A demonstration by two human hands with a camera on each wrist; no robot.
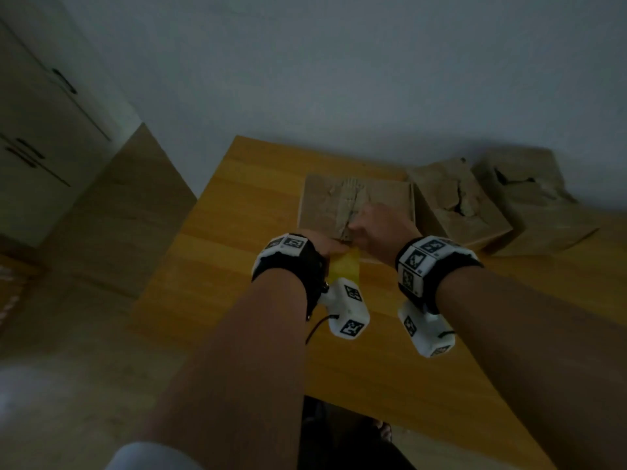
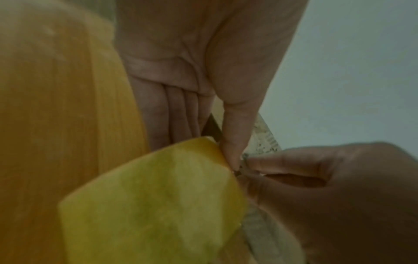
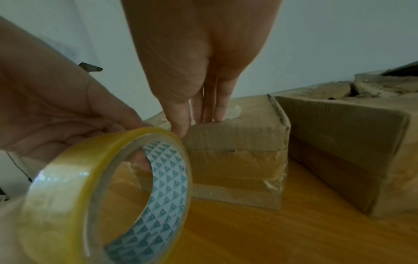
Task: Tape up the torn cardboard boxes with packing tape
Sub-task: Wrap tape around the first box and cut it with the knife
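My left hand (image 1: 320, 244) holds the roll of tape (image 3: 108, 194) at the near edge of the flat box (image 1: 356, 203). The fingers curl round the roll's outer band; one fingertip shows through the core, whose lining carries a blue-and-white triangle print. The roll hangs just in front of the box's near wall, clear of the table (image 1: 237, 283).

My right hand (image 1: 381, 228) lies on top of the flat box with its fingers (image 3: 214, 109) straight, close together and pointing down, tips pressed on the box's top along its near edge. The thumb presses at the top corner of the near wall, just beside the roll. In the left wrist view, my left thumb (image 2: 235, 132) meets the right hand's fingers at that same edge.

The flat box sits in the middle of the table toward the far edge, its top torn along a ragged line from back to front. Bands of clear tape already cross its near wall.

A second box (image 1: 458, 205) stands just beside the flat box on its right, its top broken open. A third box (image 1: 529, 201), also torn, stands against it at the far right corner of the table.
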